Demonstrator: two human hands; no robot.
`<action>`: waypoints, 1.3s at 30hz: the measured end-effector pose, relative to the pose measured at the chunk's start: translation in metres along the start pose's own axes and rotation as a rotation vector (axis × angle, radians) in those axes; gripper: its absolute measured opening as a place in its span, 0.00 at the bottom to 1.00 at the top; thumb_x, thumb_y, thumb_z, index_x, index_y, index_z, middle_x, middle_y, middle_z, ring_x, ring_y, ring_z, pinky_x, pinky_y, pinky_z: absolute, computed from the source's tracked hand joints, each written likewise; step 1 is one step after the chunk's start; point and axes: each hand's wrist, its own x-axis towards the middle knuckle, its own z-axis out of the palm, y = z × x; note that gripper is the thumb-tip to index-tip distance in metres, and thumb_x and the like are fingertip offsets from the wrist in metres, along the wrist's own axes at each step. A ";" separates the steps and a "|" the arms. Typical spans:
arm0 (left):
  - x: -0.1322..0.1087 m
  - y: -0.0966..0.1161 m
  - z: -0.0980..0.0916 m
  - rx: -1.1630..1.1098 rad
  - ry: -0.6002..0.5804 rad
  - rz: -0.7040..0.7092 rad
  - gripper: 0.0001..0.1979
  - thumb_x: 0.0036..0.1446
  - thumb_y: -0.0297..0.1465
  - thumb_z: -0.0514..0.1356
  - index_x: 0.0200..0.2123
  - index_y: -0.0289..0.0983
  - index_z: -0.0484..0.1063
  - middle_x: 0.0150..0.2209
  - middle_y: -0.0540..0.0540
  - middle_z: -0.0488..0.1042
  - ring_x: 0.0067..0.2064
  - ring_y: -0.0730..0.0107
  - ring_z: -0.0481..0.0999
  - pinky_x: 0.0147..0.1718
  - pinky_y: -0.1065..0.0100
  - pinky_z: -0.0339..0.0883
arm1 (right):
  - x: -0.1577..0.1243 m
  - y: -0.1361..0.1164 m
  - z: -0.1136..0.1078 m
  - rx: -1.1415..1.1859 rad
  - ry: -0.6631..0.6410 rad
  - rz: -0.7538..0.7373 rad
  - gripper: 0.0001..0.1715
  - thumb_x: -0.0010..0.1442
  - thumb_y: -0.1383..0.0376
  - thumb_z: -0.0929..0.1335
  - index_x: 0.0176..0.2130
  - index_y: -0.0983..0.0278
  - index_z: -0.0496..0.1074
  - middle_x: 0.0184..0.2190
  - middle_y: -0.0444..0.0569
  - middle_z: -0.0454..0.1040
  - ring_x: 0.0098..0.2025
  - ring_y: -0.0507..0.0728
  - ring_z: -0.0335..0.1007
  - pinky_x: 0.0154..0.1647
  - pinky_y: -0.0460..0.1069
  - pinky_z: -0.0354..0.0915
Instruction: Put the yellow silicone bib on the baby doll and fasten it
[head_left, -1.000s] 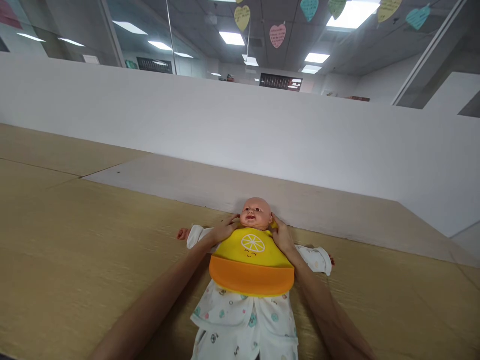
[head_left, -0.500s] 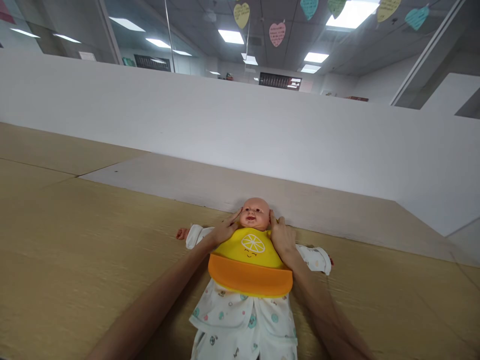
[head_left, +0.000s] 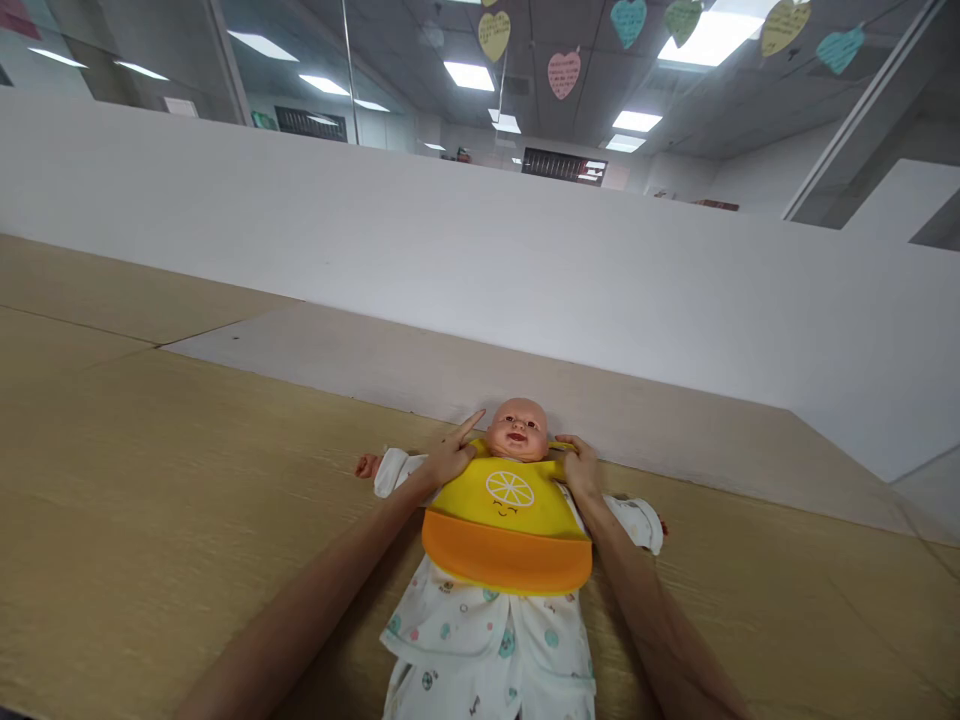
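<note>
A baby doll (head_left: 517,428) lies on its back, arms spread, in a white patterned outfit (head_left: 487,640). Over its chest is a yellow bib (head_left: 510,490) with a lemon-slice print and an orange catch pocket (head_left: 507,552). My left hand (head_left: 450,458) grips the bib's upper edge beside the neck, thumb against it and index finger stretched past the head. On the other side, my right hand (head_left: 582,466) is closed on the bib's neck strap, which is pulled outward from the neck. What lies behind the neck is hidden.
The doll rests on a wood-toned surface (head_left: 187,500) with a pale strip (head_left: 450,355) along its back. Behind rises a low white wall (head_left: 465,250) topped by glass panels, where heart-shaped paper notes (head_left: 564,74) hang.
My right hand has moved outward from the doll's head, drawing the bib's strap away from the neck. My left hand stays beside the neck, its index finger slightly farther from the head.
</note>
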 end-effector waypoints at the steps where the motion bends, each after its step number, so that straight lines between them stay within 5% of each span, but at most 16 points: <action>1: 0.000 0.000 0.000 0.004 -0.015 -0.004 0.31 0.48 0.27 0.52 0.59 0.38 0.59 0.32 0.48 0.76 0.36 0.65 0.73 0.41 0.66 0.65 | 0.002 0.002 0.000 0.158 0.024 0.065 0.25 0.41 0.67 0.58 0.38 0.68 0.73 0.33 0.50 0.74 0.34 0.55 0.68 0.33 0.47 0.63; 5: 0.002 0.001 0.001 -0.007 -0.027 0.030 0.31 0.47 0.26 0.50 0.58 0.38 0.61 0.40 0.47 0.74 0.35 0.69 0.70 0.37 0.69 0.64 | 0.005 0.003 -0.002 0.556 0.164 0.220 0.23 0.38 0.64 0.59 0.35 0.68 0.72 0.30 0.48 0.73 0.29 0.52 0.66 0.27 0.45 0.62; 8: 0.003 -0.001 0.001 -0.034 0.031 -0.032 0.31 0.48 0.27 0.49 0.58 0.38 0.60 0.32 0.49 0.72 0.26 0.72 0.65 0.29 0.70 0.61 | 0.005 0.000 -0.003 0.703 0.136 0.199 0.20 0.43 0.60 0.61 0.34 0.67 0.70 0.34 0.51 0.74 0.33 0.54 0.69 0.31 0.47 0.65; 11: 0.003 -0.001 0.002 -0.032 0.106 -0.078 0.30 0.48 0.27 0.49 0.57 0.38 0.60 0.22 0.54 0.64 0.22 0.74 0.59 0.27 0.71 0.59 | 0.003 -0.002 -0.003 0.624 0.112 0.182 0.25 0.45 0.55 0.63 0.40 0.69 0.70 0.38 0.54 0.74 0.36 0.56 0.70 0.33 0.48 0.66; 15: 0.001 0.004 0.004 -0.011 0.186 -0.063 0.25 0.48 0.26 0.49 0.52 0.36 0.66 0.22 0.53 0.61 0.24 0.73 0.59 0.28 0.71 0.58 | 0.001 0.001 0.000 0.349 0.189 0.003 0.34 0.43 0.59 0.67 0.50 0.70 0.67 0.48 0.56 0.68 0.45 0.56 0.67 0.44 0.49 0.64; 22: -0.003 0.023 0.003 -0.168 0.217 -0.041 0.26 0.46 0.29 0.53 0.52 0.38 0.63 0.19 0.57 0.55 0.21 0.76 0.56 0.21 0.74 0.52 | -0.001 0.001 0.003 0.178 0.244 -0.221 0.32 0.48 0.61 0.63 0.52 0.69 0.64 0.52 0.57 0.63 0.53 0.57 0.60 0.55 0.53 0.58; 27: -0.004 0.043 -0.008 -0.393 0.088 -0.142 0.28 0.43 0.31 0.56 0.52 0.42 0.64 0.22 0.56 0.65 0.20 0.78 0.61 0.20 0.74 0.54 | -0.002 -0.015 -0.005 0.309 0.266 -0.254 0.31 0.50 0.60 0.61 0.53 0.69 0.64 0.53 0.59 0.63 0.44 0.55 0.68 0.42 0.51 0.66; 32: -0.008 0.063 -0.022 -0.471 -0.110 -0.247 0.17 0.40 0.29 0.54 0.36 0.37 0.72 0.21 0.52 0.68 0.21 0.74 0.65 0.20 0.73 0.57 | -0.005 -0.044 -0.022 0.475 0.258 -0.215 0.30 0.47 0.64 0.62 0.52 0.65 0.64 0.50 0.56 0.66 0.30 0.49 0.70 0.32 0.46 0.66; 35: -0.007 0.063 -0.023 -0.369 -0.053 -0.196 0.09 0.39 0.28 0.53 0.24 0.35 0.72 0.21 0.51 0.69 0.21 0.74 0.64 0.19 0.73 0.55 | -0.007 -0.052 -0.030 0.524 0.210 -0.147 0.32 0.45 0.66 0.62 0.52 0.65 0.64 0.45 0.54 0.70 0.30 0.50 0.70 0.28 0.44 0.63; 39: -0.003 0.052 -0.016 -0.113 0.031 -0.121 0.09 0.39 0.26 0.51 0.20 0.35 0.71 0.21 0.50 0.69 0.23 0.73 0.64 0.22 0.73 0.55 | -0.006 -0.043 -0.028 0.414 0.150 -0.057 0.34 0.44 0.65 0.62 0.52 0.66 0.63 0.48 0.55 0.68 0.32 0.51 0.70 0.28 0.46 0.64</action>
